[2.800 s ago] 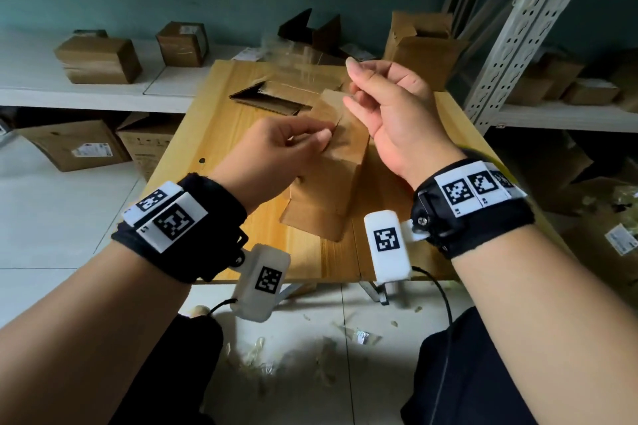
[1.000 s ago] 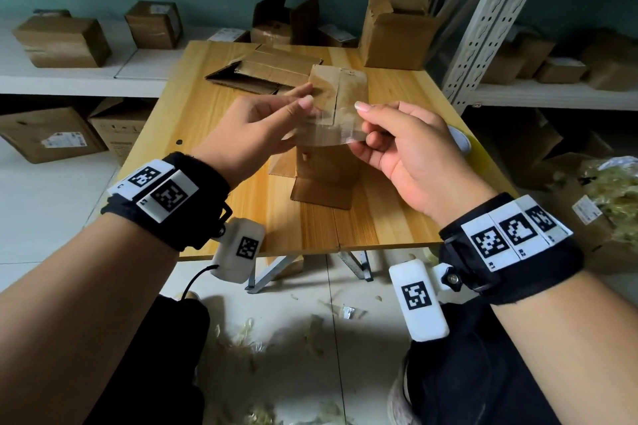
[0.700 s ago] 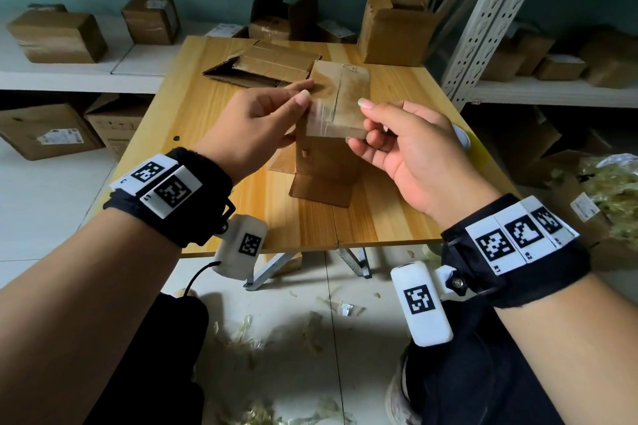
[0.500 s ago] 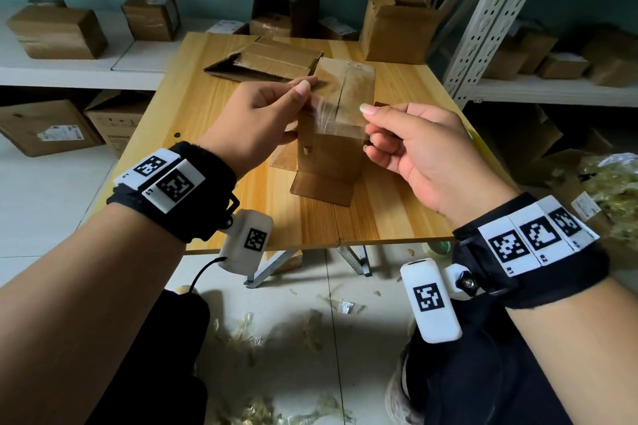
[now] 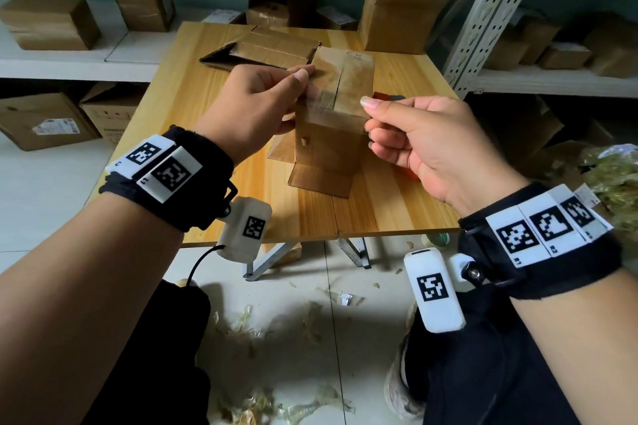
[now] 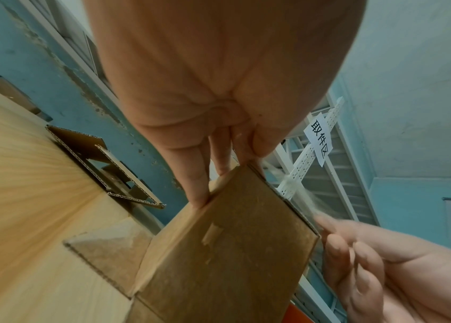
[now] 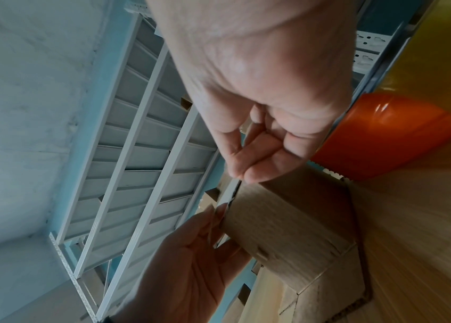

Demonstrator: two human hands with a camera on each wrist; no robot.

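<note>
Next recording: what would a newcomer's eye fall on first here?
A small cardboard box stands upright on the wooden table, bottom flaps splayed. The left hand and right hand each pinch an end of a strip of clear tape stretched across its top. An orange tape dispenser lies just behind the right hand.

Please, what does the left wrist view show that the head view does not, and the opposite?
Only the left wrist view: a white paper label with handwritten characters on the rack post. Only the head view: the marker wristbands, floor scraps and shelved cardboard boxes. Both: the upright cardboard box on the wooden table, and the clear tape strip that the left hand and the right hand pinch across its top.
</note>
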